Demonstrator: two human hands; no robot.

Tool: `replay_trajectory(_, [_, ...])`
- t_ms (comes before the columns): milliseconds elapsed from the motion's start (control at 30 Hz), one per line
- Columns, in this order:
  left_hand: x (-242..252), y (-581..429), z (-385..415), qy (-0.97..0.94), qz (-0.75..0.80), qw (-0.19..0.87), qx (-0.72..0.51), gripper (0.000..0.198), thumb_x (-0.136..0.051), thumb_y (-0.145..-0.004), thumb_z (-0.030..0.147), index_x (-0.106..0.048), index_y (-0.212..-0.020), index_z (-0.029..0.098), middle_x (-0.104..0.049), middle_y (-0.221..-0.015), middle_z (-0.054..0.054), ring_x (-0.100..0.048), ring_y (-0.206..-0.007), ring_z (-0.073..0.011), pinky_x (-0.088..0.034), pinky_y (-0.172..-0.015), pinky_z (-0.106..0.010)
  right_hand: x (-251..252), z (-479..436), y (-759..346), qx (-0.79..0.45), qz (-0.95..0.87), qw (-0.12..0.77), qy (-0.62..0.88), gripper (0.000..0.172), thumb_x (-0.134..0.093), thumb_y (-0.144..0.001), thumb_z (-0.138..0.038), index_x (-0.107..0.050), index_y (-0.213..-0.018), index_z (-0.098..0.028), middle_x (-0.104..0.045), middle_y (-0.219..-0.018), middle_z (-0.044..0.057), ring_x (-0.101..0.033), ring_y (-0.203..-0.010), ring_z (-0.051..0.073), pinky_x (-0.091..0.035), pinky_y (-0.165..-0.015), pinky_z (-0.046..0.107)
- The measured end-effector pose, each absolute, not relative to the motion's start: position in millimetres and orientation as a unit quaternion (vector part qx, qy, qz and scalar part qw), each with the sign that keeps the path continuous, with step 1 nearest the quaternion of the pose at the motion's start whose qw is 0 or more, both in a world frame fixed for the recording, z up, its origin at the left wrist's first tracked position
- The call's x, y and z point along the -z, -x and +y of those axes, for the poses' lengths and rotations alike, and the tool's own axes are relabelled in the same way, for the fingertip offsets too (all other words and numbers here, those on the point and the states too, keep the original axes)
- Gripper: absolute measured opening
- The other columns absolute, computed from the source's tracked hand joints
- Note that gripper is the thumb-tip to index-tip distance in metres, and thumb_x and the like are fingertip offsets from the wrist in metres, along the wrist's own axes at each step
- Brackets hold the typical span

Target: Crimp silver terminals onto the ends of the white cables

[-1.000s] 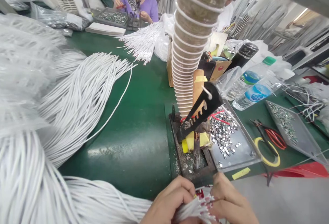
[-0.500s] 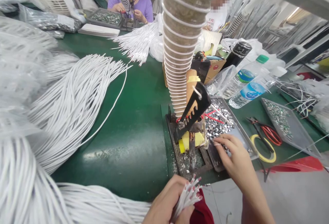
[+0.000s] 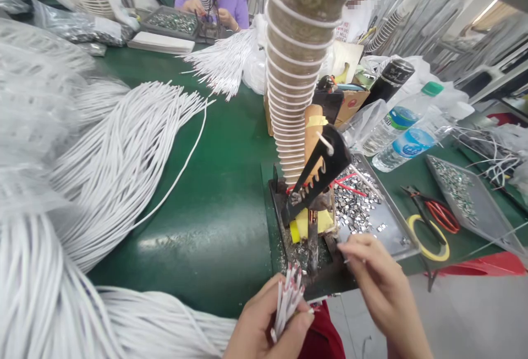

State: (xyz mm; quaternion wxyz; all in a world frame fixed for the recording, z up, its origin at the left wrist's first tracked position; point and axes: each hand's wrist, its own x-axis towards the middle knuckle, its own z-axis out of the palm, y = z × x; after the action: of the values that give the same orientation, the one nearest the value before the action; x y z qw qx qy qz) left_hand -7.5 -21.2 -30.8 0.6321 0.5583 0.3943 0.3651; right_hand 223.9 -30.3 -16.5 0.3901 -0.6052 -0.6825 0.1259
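My left hand [image 3: 270, 323] is wrapped round a bundle of white wires [image 3: 289, 298] whose reddish ends point up, near the table's front edge. To its right, my right hand [image 3: 377, 276] has thumb and fingertips pinched together; what they hold, if anything, is too small to name. Just behind both hands stands a metal soldering stand [image 3: 312, 238] with a black notched bracket [image 3: 319, 172] and yellow pieces on it. A grey tray [image 3: 396, 232] of small metal parts [image 3: 355, 205] lies beyond my right hand.
Large heaps of white wires [image 3: 119, 166] cover the left side. A ribbed hose [image 3: 303, 45] hangs over the stand. Bottles [image 3: 412, 142], pliers [image 3: 439, 213], yellow tape [image 3: 431, 252] and a second tray [image 3: 487, 210] lie right. Two people sit across the green table [image 3: 214, 183].
My right hand has moved from over the tray of metal parts down toward the table's front edge. The wire bundle in my left hand has shifted left and tilted more upright.
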Motion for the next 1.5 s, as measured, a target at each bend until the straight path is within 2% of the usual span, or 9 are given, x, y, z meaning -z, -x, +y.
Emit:
replay_trajectory(167, [21.8,2.8,-14.6,-0.525,0.421,0.631,-0.387,0.016,-0.065,-0.097,0.019,-0.071,-0.082,0.022,-0.064,-0.085,0.001,-0.057,-0.076,-0.017,-0.047,-0.079,-0.023,18.3,-46.2,-192.4,-0.22,-0.688,0.469,0.508,0.028,-0.065,-0.095,-0.003,-0.067,-0.112,-0.025,-0.074,-0.092,-0.001,-0.07,-0.083,0.012,-0.058,-0.081,0.023])
replay_trajectory(267, [21.8,2.4,-14.8,-0.49,0.425,0.667,-0.367,0.013,-0.065,-0.097,0.026,-0.07,-0.087,0.021,-0.066,-0.085,-0.001,-0.058,-0.08,-0.0193,-0.049,-0.078,-0.025,20.5,-45.0,-184.6,-0.211,-0.696,0.486,0.485,0.028,-0.067,-0.093,-0.004,-0.069,-0.113,-0.024,-0.075,-0.09,0.001,-0.069,-0.079,0.013,-0.059,-0.074,0.024])
replay_trajectory(367, [23.3,4.0,-15.8,-0.473,0.416,0.696,-0.344,0.013,-0.063,-0.097,0.024,-0.068,-0.086,0.02,-0.067,-0.085,-0.002,-0.059,-0.081,-0.0198,-0.049,-0.076,-0.025,19.2,-42.9,-181.9,-0.19,-0.693,0.492,0.492,0.024,-0.069,-0.093,-0.006,-0.071,-0.109,-0.023,-0.072,-0.086,0.001,-0.067,-0.076,0.014,-0.058,-0.071,0.025])
replay_trajectory(500, [22.8,4.4,-14.4,-0.465,0.402,0.714,-0.335,0.013,-0.063,-0.094,0.019,-0.062,-0.081,0.022,-0.066,-0.085,-0.002,-0.061,-0.081,-0.0195,-0.049,-0.074,-0.025,17.3,-48.4,-183.1,-0.161,-0.703,0.469,0.511,0.025,-0.067,-0.093,-0.007,-0.072,-0.11,-0.024,-0.068,-0.085,0.001,-0.065,-0.075,0.015,-0.059,-0.069,0.027])
replay_trajectory(667, [17.5,-2.0,-8.8,-0.446,0.425,0.7,-0.362,0.016,-0.063,-0.092,0.019,-0.062,-0.076,0.021,-0.066,-0.083,-0.001,-0.061,-0.082,-0.0197,-0.046,-0.07,-0.026,23.0,-58.5,-186.3,-0.086,-0.691,0.464,0.548,0.026,-0.061,-0.092,-0.002,-0.067,-0.107,-0.024,-0.072,-0.099,0.004,-0.075,-0.085,0.015,-0.063,-0.075,0.024])
replay_trajectory(867, [14.2,-5.4,-4.8,-0.432,0.429,0.707,-0.359,0.014,-0.063,-0.095,0.019,-0.065,-0.08,0.021,-0.064,-0.083,0.002,-0.064,-0.085,-0.0198,-0.047,-0.076,-0.027,31.1,-58.9,-185.1,-0.006,-0.715,0.415,0.563,0.024,-0.064,-0.092,-0.004,-0.064,-0.105,-0.024,-0.08,-0.1,0.005,-0.081,-0.091,0.015,-0.064,-0.09,0.027])
replay_trajectory(1067, [11.0,-2.0,-1.2,-0.424,0.422,0.72,-0.352,0.013,-0.062,-0.098,0.02,-0.066,-0.085,0.021,-0.066,-0.088,0.001,-0.066,-0.09,-0.0199,-0.049,-0.081,-0.026,32.9,-58.1,-187.6,0.025,-0.72,0.413,0.557,0.022,-0.066,-0.093,-0.006,-0.065,-0.106,-0.024,-0.082,-0.101,0.006,-0.082,-0.091,0.016,-0.065,-0.092,0.03])
replay_trajectory(1267, [7.6,-1.4,1.1,-0.432,0.429,0.712,-0.349,0.014,-0.063,-0.098,0.022,-0.066,-0.085,0.021,-0.073,-0.096,-0.002,-0.065,-0.089,-0.0194,-0.053,-0.084,-0.025,23.3,-52.5,-181.6,0.056,-0.728,0.401,0.553,0.02,-0.07,-0.092,-0.01,-0.066,-0.104,-0.025,-0.083,-0.096,0.006,-0.083,-0.083,0.017,-0.069,-0.08,0.03])
replay_trajectory(1500, [8.0,-3.3,-5.3,-0.439,0.453,0.675,-0.383,0.01,-0.066,-0.091,0.02,-0.068,-0.081,0.022,-0.071,-0.084,0.0,-0.066,-0.08,-0.019,-0.053,-0.074,-0.024,23.6,-47.4,-171.8,0.08,-0.709,0.42,0.561,0.02,-0.068,-0.09,-0.01,-0.067,-0.102,-0.026,-0.079,-0.088,0.003,-0.079,-0.072,0.016,-0.066,-0.067,0.027])
